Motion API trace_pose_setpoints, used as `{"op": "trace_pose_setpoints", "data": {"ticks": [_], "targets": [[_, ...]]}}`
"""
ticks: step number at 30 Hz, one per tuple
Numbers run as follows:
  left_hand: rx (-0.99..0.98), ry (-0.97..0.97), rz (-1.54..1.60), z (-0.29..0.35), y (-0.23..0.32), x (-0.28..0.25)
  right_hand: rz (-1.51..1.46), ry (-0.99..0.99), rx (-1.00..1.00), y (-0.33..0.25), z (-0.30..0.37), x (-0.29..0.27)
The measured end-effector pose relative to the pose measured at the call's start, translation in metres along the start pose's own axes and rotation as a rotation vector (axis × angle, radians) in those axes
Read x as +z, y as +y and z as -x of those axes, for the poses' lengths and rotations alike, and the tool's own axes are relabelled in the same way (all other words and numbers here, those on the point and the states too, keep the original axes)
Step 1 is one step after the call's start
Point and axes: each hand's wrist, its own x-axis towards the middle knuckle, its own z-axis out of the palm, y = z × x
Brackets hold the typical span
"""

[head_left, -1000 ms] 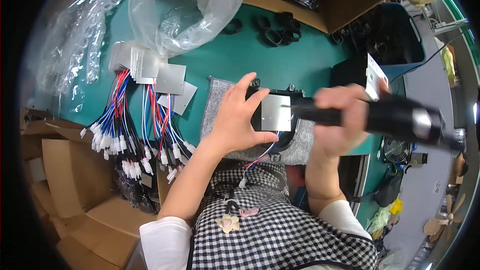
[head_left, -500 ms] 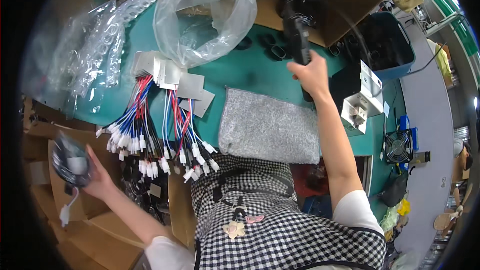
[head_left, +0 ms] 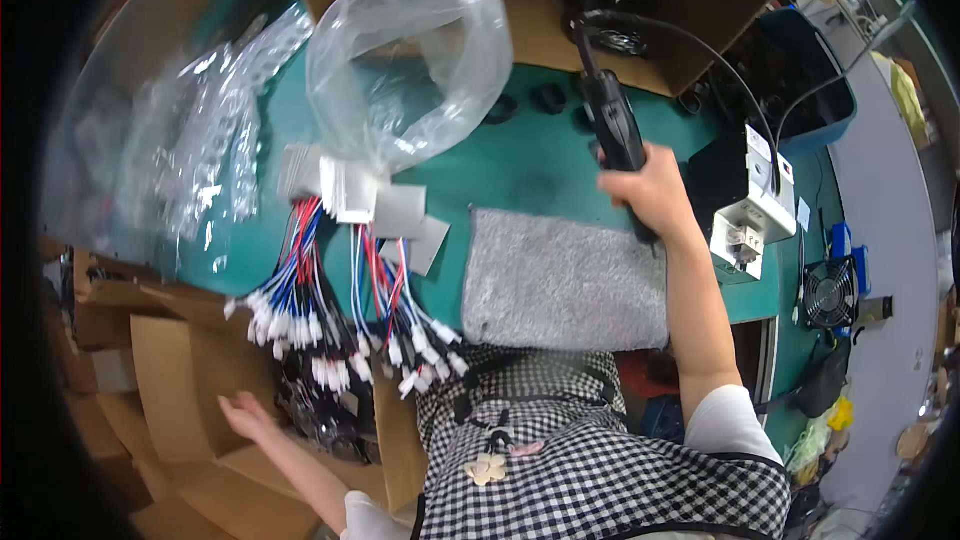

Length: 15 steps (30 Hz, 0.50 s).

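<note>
My right hand [head_left: 655, 190] is wrapped round a black corded electric screwdriver [head_left: 615, 120]. It is held at a tilt above the green bench, by the right end of a grey cloth [head_left: 565, 280], with its lower end near the cloth. At the lower left, my left hand [head_left: 245, 415] is open and holds nothing, fingers stretched out and slightly blurred. It is over an open cardboard box [head_left: 180, 390], beside several dark, glossy parts [head_left: 325, 425] below the bench edge. A bundle of red, blue, white and black wires with white connectors [head_left: 290, 315] hangs over that edge.
Flat metal plates [head_left: 350, 190] lie at the wires' upper ends. A clear plastic bag [head_left: 410, 60] stands behind, with clear trays [head_left: 215, 140] to its left. A carton of black parts [head_left: 545, 25] is at the back. Right are a white-fronted power box [head_left: 755, 205] and a fan [head_left: 830, 292].
My left hand has let go of the dark, glossy part with a white connector and moved right and down. My right hand has moved slightly right and nearer with the screwdriver. The view has shifted.
</note>
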Motion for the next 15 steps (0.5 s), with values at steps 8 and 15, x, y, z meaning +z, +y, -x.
{"op": "trace_pose_setpoints", "data": {"ticks": [8,15], "targets": [[0.978,-1.646,-0.19,0.402,0.06,0.296,0.053,-0.133,0.138,0.051,0.075,-0.029],[1.389,-1.589,-0.749,0.55,-0.116,0.484,0.377,0.049,0.008,0.063,0.087,-0.031]]}}
